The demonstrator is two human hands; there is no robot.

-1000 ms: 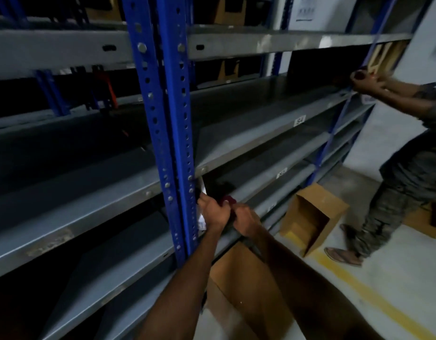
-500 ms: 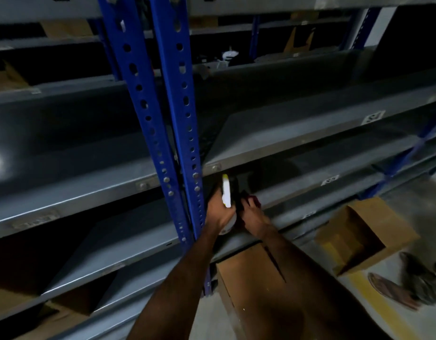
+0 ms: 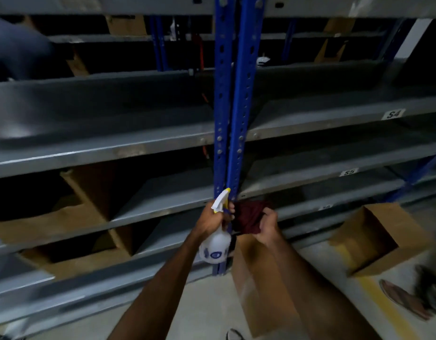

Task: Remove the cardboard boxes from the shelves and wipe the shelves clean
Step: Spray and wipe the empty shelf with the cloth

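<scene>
**Both hands full at the blue post**

The left hand point(image 3: 212, 218) grips the neck of a white spray bottle point(image 3: 215, 246), fingers curled round it just under the yellow-tipped nozzle, which points up toward 12 o'clock. The bottle's round body hangs below the fist. The left forearm runs in from 7 o'clock, straight and rising toward the middle of the view.

The right hand point(image 3: 267, 227) clutches a dark red cloth point(image 3: 248, 217), fingers and thumb bunched round its right edge. The cloth sits at 9 o'clock from that hand, between the two fists and touching the bottle hand's fingers. The right forearm comes in from 5 o'clock.

Both hands meet right before the blue post point(image 3: 232, 94), level with a lower grey shelf point(image 3: 163, 204).

Cardboard boxes point(image 3: 84, 190) remain on the lower shelves at 9 o'clock from the hands. An open box point(image 3: 374, 239) lies tipped on the floor at 3 o'clock, and another box point(image 3: 258, 278) stands under the right forearm. Shelf tags reading S4 point(image 3: 393, 114) and S5 point(image 3: 348, 172) sit at 2 o'clock. A sandalled foot point(image 3: 401, 298) of another person shows at 4 o'clock.
</scene>
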